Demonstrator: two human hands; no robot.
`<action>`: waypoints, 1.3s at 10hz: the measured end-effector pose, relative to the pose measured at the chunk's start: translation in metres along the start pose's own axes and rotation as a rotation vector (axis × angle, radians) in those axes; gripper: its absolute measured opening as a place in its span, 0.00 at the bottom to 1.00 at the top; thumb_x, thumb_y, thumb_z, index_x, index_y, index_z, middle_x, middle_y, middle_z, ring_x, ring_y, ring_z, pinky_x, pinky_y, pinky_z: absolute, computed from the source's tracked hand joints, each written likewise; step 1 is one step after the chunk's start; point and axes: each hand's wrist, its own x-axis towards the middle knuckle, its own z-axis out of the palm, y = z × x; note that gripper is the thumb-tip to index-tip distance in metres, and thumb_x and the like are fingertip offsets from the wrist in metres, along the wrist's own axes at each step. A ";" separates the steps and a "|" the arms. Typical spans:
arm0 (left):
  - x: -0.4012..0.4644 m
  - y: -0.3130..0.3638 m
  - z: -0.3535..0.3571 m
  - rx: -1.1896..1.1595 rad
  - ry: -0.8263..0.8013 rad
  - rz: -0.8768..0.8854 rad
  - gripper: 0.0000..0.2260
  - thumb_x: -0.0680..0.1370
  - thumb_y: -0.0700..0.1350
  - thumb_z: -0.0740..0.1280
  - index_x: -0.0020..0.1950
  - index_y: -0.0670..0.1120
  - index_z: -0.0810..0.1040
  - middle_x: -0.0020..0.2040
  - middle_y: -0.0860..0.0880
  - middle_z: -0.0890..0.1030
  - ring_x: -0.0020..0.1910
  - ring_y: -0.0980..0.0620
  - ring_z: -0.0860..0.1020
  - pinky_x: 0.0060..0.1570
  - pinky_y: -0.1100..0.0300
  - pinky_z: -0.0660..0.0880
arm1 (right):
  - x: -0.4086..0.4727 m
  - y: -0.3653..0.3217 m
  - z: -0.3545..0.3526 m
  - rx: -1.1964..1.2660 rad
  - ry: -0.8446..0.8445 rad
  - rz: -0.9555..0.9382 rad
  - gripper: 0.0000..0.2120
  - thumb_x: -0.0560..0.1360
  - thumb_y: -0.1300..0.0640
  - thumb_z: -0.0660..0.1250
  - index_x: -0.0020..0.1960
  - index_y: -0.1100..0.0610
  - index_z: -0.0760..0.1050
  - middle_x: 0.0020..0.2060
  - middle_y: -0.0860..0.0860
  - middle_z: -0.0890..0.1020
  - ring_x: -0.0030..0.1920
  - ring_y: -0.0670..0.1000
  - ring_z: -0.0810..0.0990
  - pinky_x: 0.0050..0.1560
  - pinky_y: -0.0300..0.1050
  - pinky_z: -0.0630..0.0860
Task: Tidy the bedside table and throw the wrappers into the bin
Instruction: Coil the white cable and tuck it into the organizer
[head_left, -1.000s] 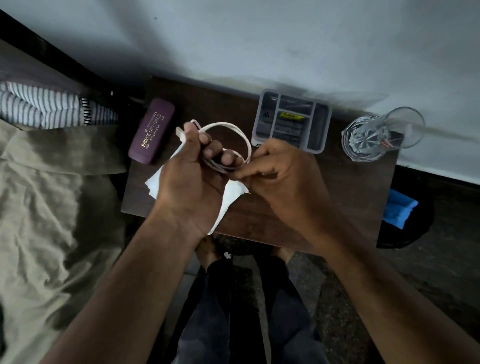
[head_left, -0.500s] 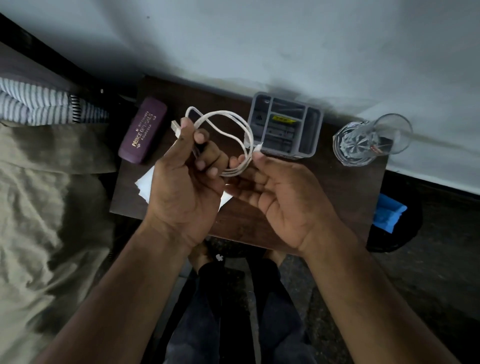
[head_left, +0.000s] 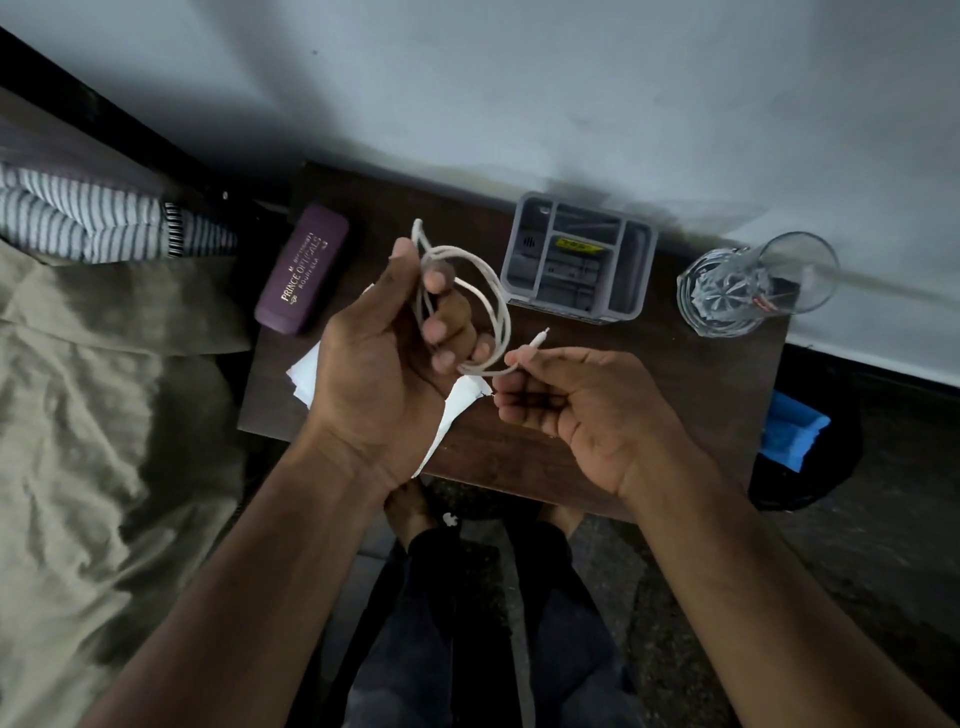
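A white cable (head_left: 496, 301) is coiled in loops above the dark wooden bedside table (head_left: 696, 374). My left hand (head_left: 384, 358) grips the coil, thumb up and fingers through the loops. My right hand (head_left: 576, 410) pinches the cable's free end, whose plug (head_left: 540, 339) sticks out above my fingers. White paper (head_left: 454, 415) lies on the table under my hands, partly hidden by my left wrist. A black bin (head_left: 810, 457) with something blue (head_left: 792, 431) in it stands on the floor right of the table.
A purple spectacle case (head_left: 304, 267) lies at the table's left. A grey compartment organiser (head_left: 579, 257) stands at the back by the wall. A glass (head_left: 748, 283) sits at the right corner. A bed with an olive sheet (head_left: 104, 415) and striped pillow (head_left: 88, 223) is left.
My hands have drawn apart. My right hand has slid along the cable to its free end, so the plug now shows, and the coil hangs looser in my left hand.
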 end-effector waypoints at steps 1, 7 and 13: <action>0.003 0.002 -0.002 0.000 -0.008 -0.011 0.21 0.86 0.57 0.51 0.42 0.47 0.74 0.27 0.54 0.64 0.25 0.56 0.62 0.38 0.61 0.70 | -0.006 -0.007 -0.002 -0.182 0.054 -0.049 0.10 0.77 0.58 0.73 0.46 0.66 0.83 0.35 0.62 0.87 0.33 0.57 0.85 0.31 0.45 0.83; -0.007 -0.015 0.010 -0.109 0.132 -0.152 0.42 0.78 0.67 0.59 0.79 0.36 0.59 0.80 0.34 0.61 0.72 0.69 0.68 0.67 0.73 0.66 | -0.029 -0.027 0.035 -0.890 0.200 -0.864 0.04 0.73 0.54 0.78 0.44 0.54 0.86 0.32 0.44 0.84 0.32 0.42 0.82 0.32 0.31 0.74; 0.014 -0.017 -0.008 0.301 0.118 0.043 0.10 0.87 0.44 0.55 0.54 0.43 0.75 0.37 0.48 0.83 0.34 0.50 0.80 0.35 0.59 0.77 | -0.021 -0.039 -0.005 -0.533 -0.137 -0.780 0.04 0.71 0.58 0.70 0.44 0.57 0.82 0.34 0.54 0.87 0.29 0.61 0.82 0.27 0.46 0.78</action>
